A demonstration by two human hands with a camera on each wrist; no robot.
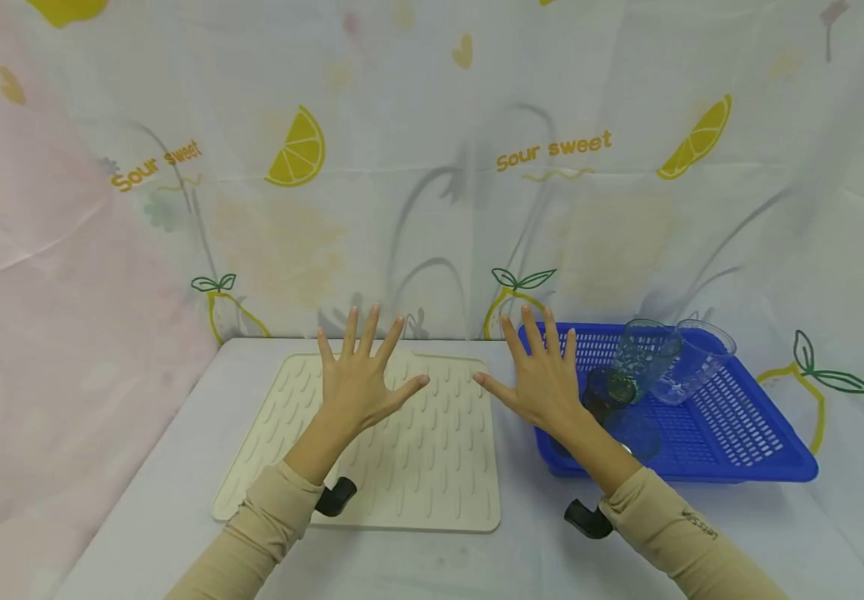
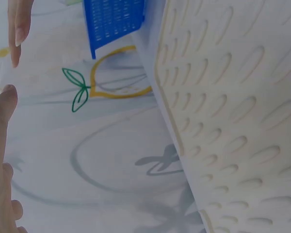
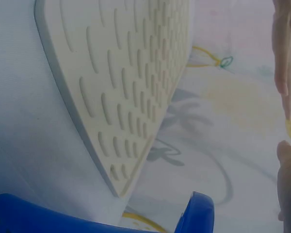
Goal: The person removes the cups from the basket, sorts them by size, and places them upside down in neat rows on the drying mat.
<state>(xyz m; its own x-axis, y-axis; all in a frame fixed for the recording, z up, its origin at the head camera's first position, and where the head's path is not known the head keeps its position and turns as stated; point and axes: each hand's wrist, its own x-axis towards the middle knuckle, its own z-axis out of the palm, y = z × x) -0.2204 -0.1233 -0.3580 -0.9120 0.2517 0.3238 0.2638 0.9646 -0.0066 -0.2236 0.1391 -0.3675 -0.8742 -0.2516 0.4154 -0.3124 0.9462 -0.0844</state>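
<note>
My left hand (image 1: pixel 357 387) is held up above a cream drying mat (image 1: pixel 432 492), fingers straight and spread, holding nothing. The right hand (image 1: pixel 544 385) is raised likewise with fanned fingers, nearest to the left side of a blue plastic basket (image 1: pixel 769 442). Inside that basket stand a green-tinted glass (image 1: pixel 637 354) and a clear glass (image 1: pixel 701 367). A dark glass (image 1: pixel 600 396) and a blue glass (image 1: pixel 634 435) are nearer the front, partly hidden by the right forearm. In the left wrist view the mat (image 2: pixel 242 121) shows raised oval ridges.
A white cloth covers the table (image 1: pixel 544 550). Behind it hangs a white curtain (image 1: pixel 372 225) printed with lemons and lettering. The basket's rim (image 3: pixel 63 218) runs along the bottom of the right wrist view, and a gap separates it from the mat.
</note>
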